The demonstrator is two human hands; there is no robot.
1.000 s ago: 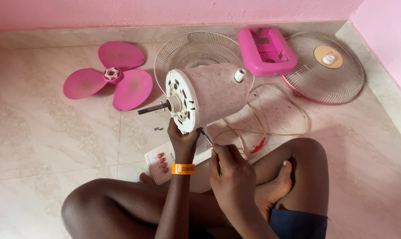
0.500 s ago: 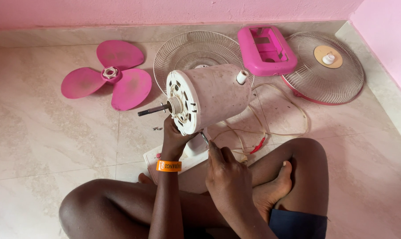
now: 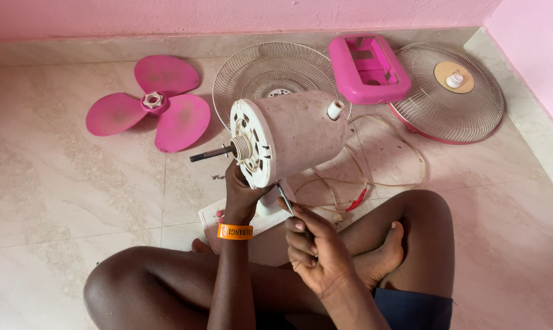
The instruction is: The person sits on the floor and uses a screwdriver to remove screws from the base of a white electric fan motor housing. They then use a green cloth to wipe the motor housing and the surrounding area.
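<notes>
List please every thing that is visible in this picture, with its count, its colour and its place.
fan motor housing: 1, white and pale pink, centre, shaft pointing left
fan blade: 1, pink, three-lobed, floor at left
wire grilles: 2, white, behind the housing and at right
pink frame: 1, floor between the grilles
cord: 1, cream, floor right of the housing
fan base: 1, white, under the housing
wristband: 1, orange, left wrist
screwdriver: 1, metal, at the housing's lower edge
left hand: on the housing's face
right hand: holds the screwdriver
</notes>
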